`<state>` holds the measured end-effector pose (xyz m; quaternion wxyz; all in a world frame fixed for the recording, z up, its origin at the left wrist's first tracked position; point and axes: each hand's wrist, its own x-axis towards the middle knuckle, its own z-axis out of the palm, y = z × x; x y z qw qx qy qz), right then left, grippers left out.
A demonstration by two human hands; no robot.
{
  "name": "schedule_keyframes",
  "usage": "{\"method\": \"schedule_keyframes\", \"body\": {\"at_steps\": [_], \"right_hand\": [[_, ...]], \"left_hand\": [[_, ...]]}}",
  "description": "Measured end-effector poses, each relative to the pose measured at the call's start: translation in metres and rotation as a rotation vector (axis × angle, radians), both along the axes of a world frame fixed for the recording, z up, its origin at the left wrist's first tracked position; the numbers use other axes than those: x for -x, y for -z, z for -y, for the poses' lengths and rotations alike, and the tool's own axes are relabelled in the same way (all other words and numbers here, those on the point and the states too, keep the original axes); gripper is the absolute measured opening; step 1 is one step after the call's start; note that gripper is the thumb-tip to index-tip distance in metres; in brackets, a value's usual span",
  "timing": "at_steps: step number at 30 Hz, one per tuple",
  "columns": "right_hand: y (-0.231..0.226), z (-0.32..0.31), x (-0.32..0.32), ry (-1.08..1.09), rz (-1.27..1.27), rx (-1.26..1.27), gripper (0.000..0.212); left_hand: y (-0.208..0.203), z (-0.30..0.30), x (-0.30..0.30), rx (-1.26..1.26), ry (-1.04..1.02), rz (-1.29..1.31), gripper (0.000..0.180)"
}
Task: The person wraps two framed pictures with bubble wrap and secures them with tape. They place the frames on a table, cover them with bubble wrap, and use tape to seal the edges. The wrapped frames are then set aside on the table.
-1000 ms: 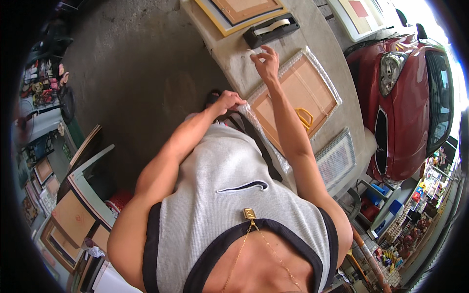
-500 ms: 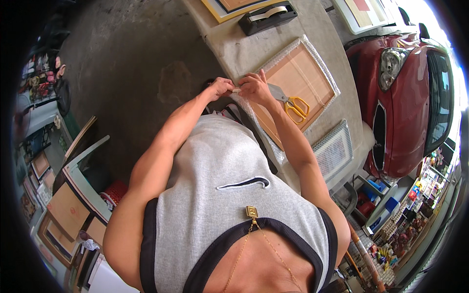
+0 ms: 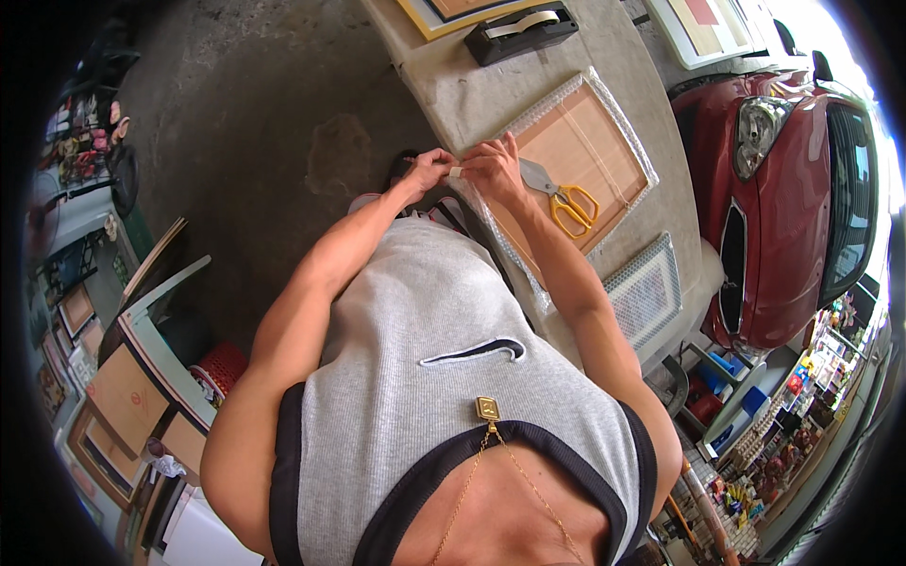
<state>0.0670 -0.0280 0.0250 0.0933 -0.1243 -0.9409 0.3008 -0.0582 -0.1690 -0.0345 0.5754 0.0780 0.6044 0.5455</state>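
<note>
Between my two hands is a short cream strip (image 3: 456, 173) that looks like tape. My left hand (image 3: 430, 171) pinches one end of it, beyond the table edge. At the other end, the fingers of my right hand (image 3: 493, 168) are curled onto the strip, over the near corner of a flat picture frame (image 3: 596, 132). The frame lies back up on the table, with bubble wrap (image 3: 645, 156) around its borders. Scissors with yellow handles (image 3: 574, 209) rest on its brown backing, just right of my right hand.
A black tape dispenser (image 3: 521, 36) stands farther along the table (image 3: 453, 90), near a yellow-edged frame (image 3: 425, 24). A smaller bubble-wrapped piece (image 3: 644, 291) lies nearer on the right. Beyond the table is a red car (image 3: 779, 217). Boards and frames (image 3: 129, 396) lean at left.
The strip between my hands shows more plainly now, and the fingers of my right hand have drawn in a little. The frame and scissors have stayed in place.
</note>
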Motion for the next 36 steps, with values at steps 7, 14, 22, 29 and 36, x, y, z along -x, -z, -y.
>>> {"method": "schedule_keyframes", "body": {"at_steps": [7, 14, 22, 29, 36], "right_hand": [[-0.004, -0.003, 0.008, -0.024, 0.075, -0.077, 0.015], [-0.008, -0.004, 0.012, -0.037, 0.165, -0.092, 0.015], [-0.013, -0.001, 0.014, 0.021, 0.285, -0.056, 0.035], [-0.010, 0.002, 0.011, 0.057, 0.194, -0.024, 0.052], [-0.009, -0.001, 0.009, 0.079, 0.170, 0.010, 0.046]], "left_hand": [[-0.018, 0.009, 0.002, -0.068, 0.149, -0.516, 0.019], [-0.043, 0.011, -0.004, -0.269, 0.042, -0.916, 0.014], [-0.012, 0.005, -0.009, 0.043, -0.083, -0.711, 0.024], [0.001, 0.006, -0.006, 0.280, -0.004, 0.227, 0.021], [-0.029, -0.013, 0.006, 0.516, 0.220, 0.679, 0.038]]}}
